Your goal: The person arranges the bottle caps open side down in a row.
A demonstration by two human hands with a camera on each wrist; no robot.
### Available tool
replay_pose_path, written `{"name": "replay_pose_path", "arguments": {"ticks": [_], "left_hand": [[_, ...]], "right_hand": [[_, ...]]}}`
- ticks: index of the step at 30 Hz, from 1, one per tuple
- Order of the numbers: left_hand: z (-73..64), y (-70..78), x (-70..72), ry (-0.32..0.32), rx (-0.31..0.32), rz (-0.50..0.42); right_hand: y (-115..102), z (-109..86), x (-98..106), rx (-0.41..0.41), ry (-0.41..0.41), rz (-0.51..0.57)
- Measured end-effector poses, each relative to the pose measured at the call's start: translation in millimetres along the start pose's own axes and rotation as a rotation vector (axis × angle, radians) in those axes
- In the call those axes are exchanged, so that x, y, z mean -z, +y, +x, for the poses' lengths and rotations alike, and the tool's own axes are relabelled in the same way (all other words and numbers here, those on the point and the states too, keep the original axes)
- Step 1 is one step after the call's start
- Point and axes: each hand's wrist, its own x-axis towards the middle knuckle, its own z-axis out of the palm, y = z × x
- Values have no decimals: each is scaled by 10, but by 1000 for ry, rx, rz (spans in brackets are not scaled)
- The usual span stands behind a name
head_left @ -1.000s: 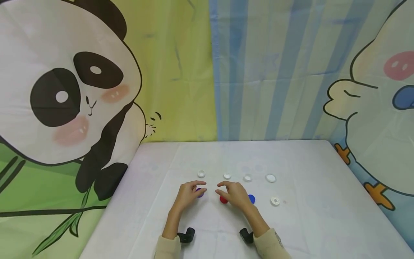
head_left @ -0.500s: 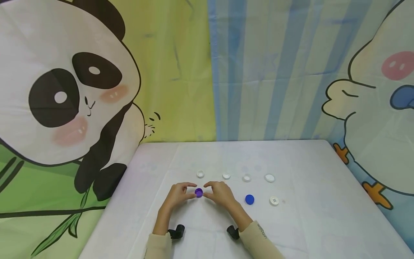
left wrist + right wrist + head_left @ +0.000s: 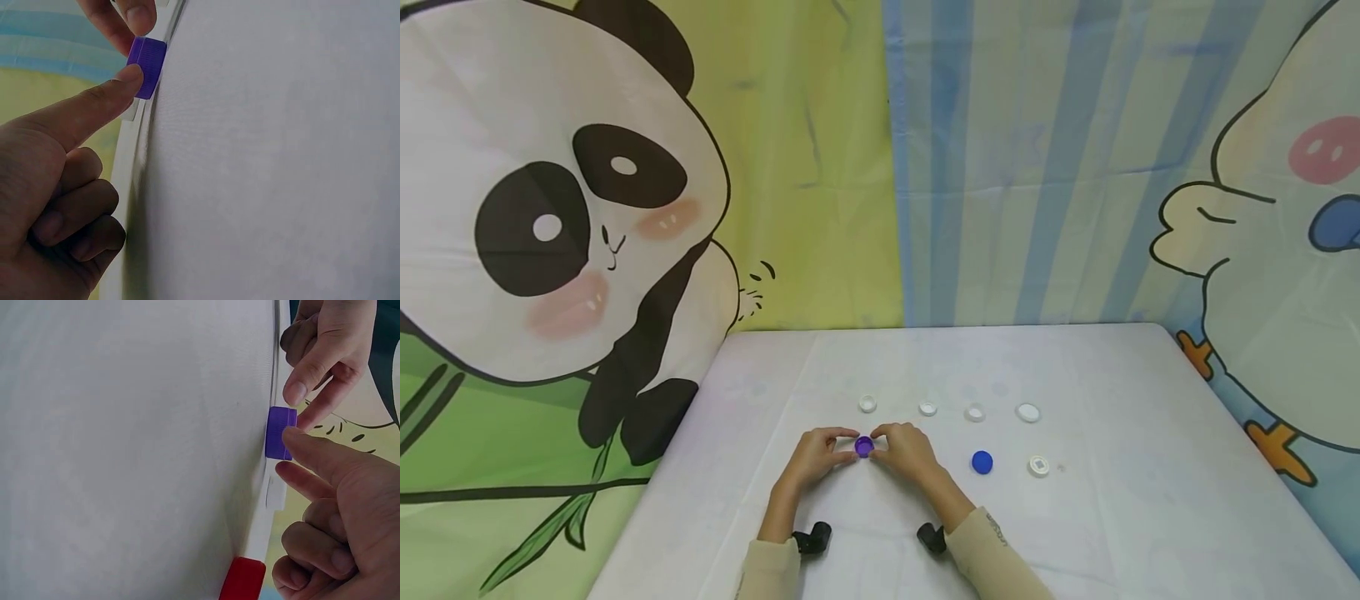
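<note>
Meeting at the purple cap (image 3: 863,447): the left hand (image 3: 811,457) and the right hand (image 3: 908,452) are flanking it from either side.
Purple cap: it is sitting on the white surface (image 3: 1120,517), its ridged wall showing in both wrist views.
Left grip: narrow; thumb and forefinger are holding the purple cap's left side, the other fingers curling toward the palm.
Right grip: equally narrow; thumb and forefinger are holding its right side, the thumb overlapping its wall in the right wrist view.
Red cap (image 3: 244,578): it is lying nearer the right wrist camera than the purple cap, partly cut off by that view's edge.
Blue cap (image 3: 982,462): it is resting well to the purple cap's right.
White caps (image 3: 867,404): one is lying straight beyond the purple cap, three are spreading beyond it to the right, and a fifth is sitting farther right than the blue one.
Panda print (image 3: 550,250): it is filling the backdrop left of the purple cap.
</note>
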Motion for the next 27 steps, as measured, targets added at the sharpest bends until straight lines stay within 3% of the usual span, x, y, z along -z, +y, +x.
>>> {"name": "replay_pose_path", "arguments": {"ticks": [16,22,27], "left_hand": [[12,2,-49,36,-21,-46],[-19,46,-36,69,-40,-77],[-46,151,-3,114,-103,-107]], "right_hand": [[64,10,-46,45,38,15],[97,-13,16,74,61,84],[101,-79,154,87,98,223]]}}
